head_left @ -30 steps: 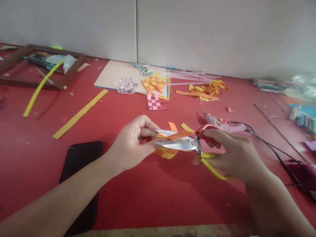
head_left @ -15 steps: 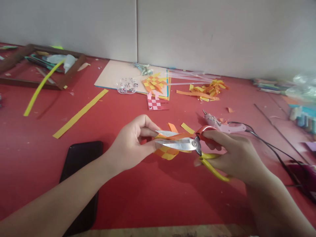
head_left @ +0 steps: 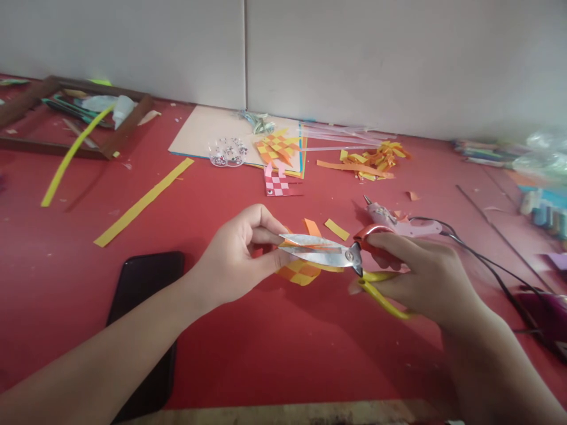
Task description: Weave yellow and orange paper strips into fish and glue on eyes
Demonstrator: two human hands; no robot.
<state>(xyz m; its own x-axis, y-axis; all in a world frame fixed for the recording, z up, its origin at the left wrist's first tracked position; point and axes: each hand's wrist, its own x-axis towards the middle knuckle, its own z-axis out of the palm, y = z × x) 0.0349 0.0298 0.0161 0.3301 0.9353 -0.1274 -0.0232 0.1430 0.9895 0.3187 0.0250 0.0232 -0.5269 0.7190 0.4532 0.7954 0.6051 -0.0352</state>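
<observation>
1. Woven paper piece (head_left: 299, 273), an orange and yellow checker weave, is held just above the red tabletop (head_left: 283, 354) at centre frame.
2. Left hand (head_left: 234, 260) has it: thumb and fingers (head_left: 261, 236) are pinched together on its left edge. Most of the weave hangs below the blades.
3. Right hand (head_left: 420, 277) holds the scissors (head_left: 319, 251), fingers clamped round the handles, the red handle up and the yellow one down.
4. Scissor blades point left toward the left hand, roughly level and nearly closed. A thin orange strip of the weave shows between them.
5. Blade tips sit just beside the left fingertips. I cannot tell whether they touch.
6. Two short offcuts, one orange (head_left: 312, 226) and one yellow (head_left: 336, 229), lie on the tabletop just behind the blades.
7. Pink glue gun (head_left: 394, 219) lies just behind the right hand, with its black cable (head_left: 487, 260) running off to the right.
8. Black phone (head_left: 146, 313) lies flat under the left forearm.
9. Long yellow strip (head_left: 144, 202) lies diagonally to the left, well apart from the hands.
10. Far side, centre: a beige card (head_left: 199, 133) carries a clear tray of googly eyes (head_left: 228, 151) and a second orange-yellow weave (head_left: 274, 147). A pink-white weave (head_left: 278, 182) lies just in front of the card.
11. Orange scrap pile (head_left: 372, 159) lies to the right of the card.
12. Wooden frame (head_left: 110, 139) sits far left, with a yellow-green strip (head_left: 73, 154) draped over its near edge.
</observation>
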